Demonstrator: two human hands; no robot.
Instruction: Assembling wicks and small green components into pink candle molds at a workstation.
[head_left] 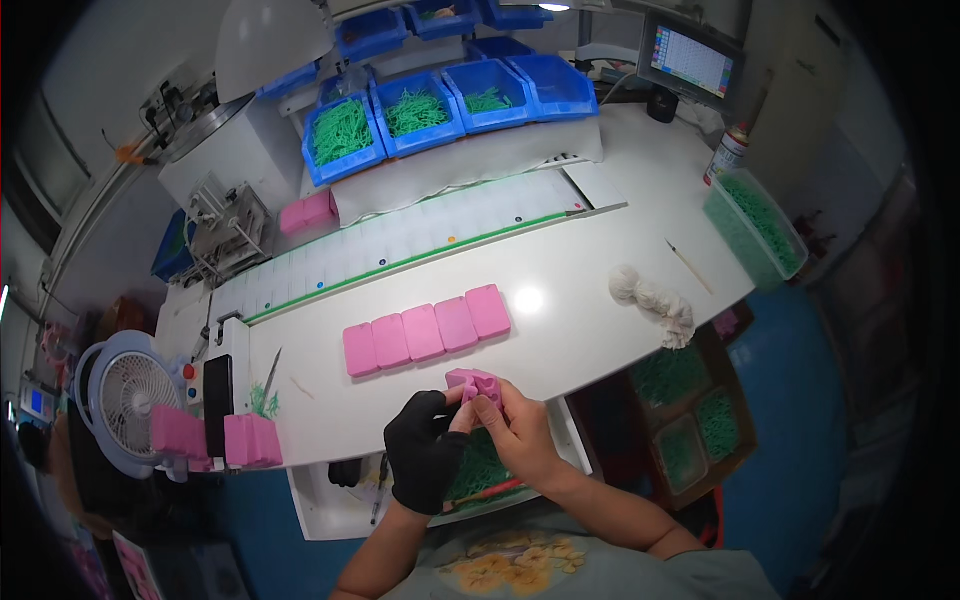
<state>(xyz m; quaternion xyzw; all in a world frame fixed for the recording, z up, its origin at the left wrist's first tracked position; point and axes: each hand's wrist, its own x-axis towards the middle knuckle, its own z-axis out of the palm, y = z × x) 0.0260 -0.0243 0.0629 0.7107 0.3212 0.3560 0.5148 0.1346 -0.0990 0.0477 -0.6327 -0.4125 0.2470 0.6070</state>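
Head: pink piece [463,377], labelled can [727,156]

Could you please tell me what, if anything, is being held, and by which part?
A pink piece: the gloved left hand holds its left side, the bare right hand its right side, with the thumb at the near edge.

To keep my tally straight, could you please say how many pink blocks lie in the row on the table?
5: the leftmost block, the second block, the middle block, the fourth block and the rightmost block, side by side. None seems hidden.
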